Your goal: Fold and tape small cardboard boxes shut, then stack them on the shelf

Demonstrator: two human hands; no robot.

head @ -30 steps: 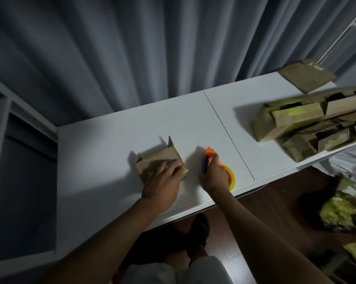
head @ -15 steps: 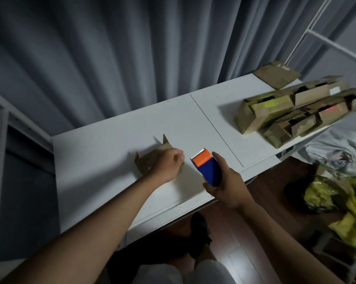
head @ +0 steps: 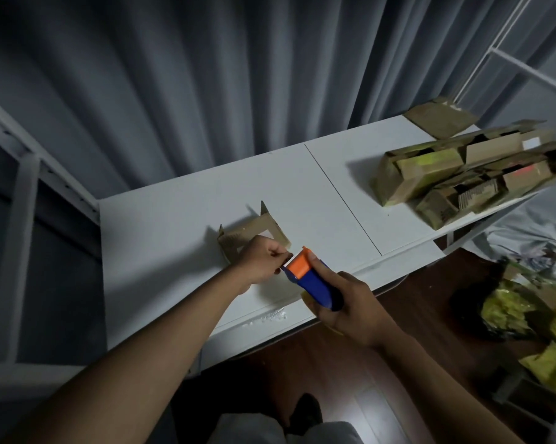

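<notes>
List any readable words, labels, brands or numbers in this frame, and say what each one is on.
None can be read.
White label on a brown cardboard box in the pile of cardboard boxes at the right: too blurred.
Red patch on another box there: no characters legible.
Blue and orange tape dispenser: no visible print.
Small open brown cardboard box: no visible print.

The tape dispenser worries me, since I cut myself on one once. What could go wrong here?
1. The left hand's fingers pinch right at the toothed blade of the tape dispenser, so a slip could nick them.
2. The small box lies unheld on the white table with two flaps still standing up; it may slide or spring open once tape is pulled across it.
</notes>
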